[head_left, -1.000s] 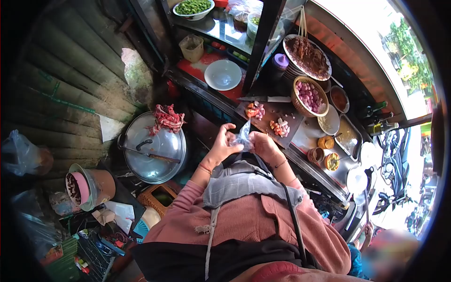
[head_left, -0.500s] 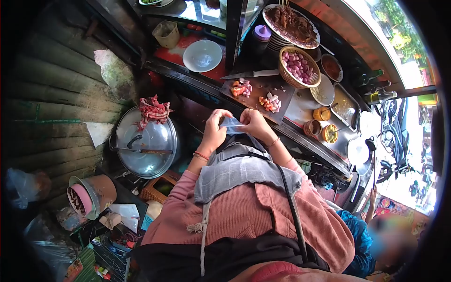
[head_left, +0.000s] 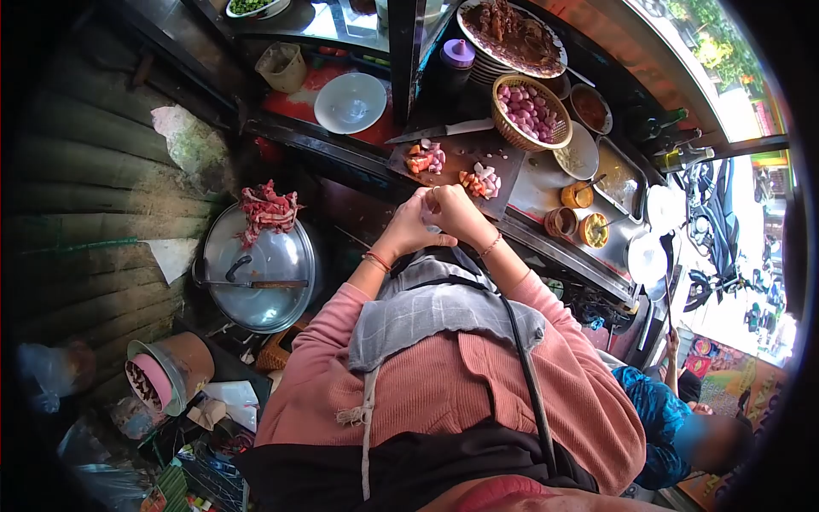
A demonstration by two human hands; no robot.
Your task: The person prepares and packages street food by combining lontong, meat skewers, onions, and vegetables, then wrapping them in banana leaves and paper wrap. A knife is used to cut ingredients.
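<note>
In front of my apron, my left hand (head_left: 404, 229) and my right hand (head_left: 461, 215) meet with fingers curled together. Between them shows a bit of a clear plastic bag (head_left: 432, 227); most of it is hidden by the fingers. Just beyond is a dark cutting board (head_left: 461, 162) with two small heaps of chopped shallots and red chili, the left heap (head_left: 425, 158) and the right heap (head_left: 481, 182). A knife (head_left: 444, 131) with a pale handle lies along the board's far side. Peeled shallots (head_left: 527, 113) fill a woven basket (head_left: 556, 140) behind it.
To the left stands a large lidded pot (head_left: 264, 299) with raw meaty bones (head_left: 268, 213) on its lid. A white bowl (head_left: 350, 102) sits on the red shelf. Spice jars (head_left: 560, 223) and a metal tray (head_left: 621, 183) line the right counter. Another person (head_left: 653, 418) is at lower right.
My hands have come together and risen slightly, so the plastic bag that was stretched between them is now mostly covered. The whole view has shifted a little.
</note>
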